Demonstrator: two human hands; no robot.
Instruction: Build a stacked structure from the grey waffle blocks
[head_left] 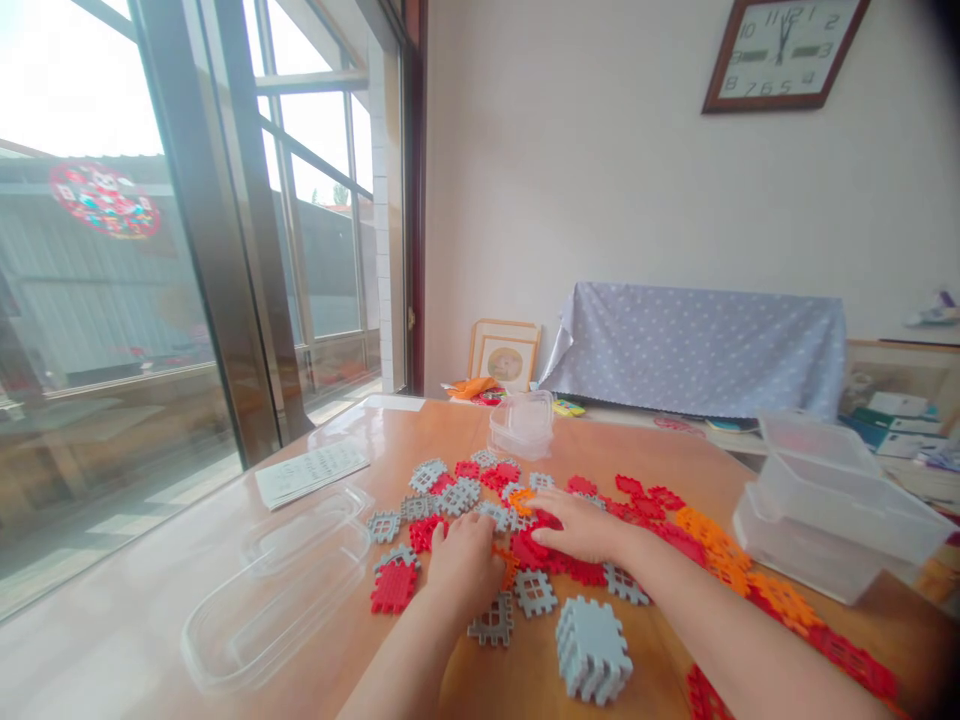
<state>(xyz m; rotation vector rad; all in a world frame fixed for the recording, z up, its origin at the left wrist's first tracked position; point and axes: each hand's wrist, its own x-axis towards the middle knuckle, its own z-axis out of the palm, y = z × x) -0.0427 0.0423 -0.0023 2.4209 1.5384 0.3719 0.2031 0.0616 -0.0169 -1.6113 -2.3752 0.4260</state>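
Wooden table (150, 620) | clear lid (277, 590) near left edge | assembled grey cube (592, 648) close by | loose tiles (465, 495) mid-table | left hand (465, 565) curled over tiles, grip unclear | right hand (581, 525) spread flat on red tiles (544, 555) | risk: sweeping pieces off, scattering.

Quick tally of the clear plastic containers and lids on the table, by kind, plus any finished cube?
Clear lids lying flat: 1
Small clear tubs: 1
Large clear bins, stacked: 2
Assembled grey cubes: 1
Total: 5
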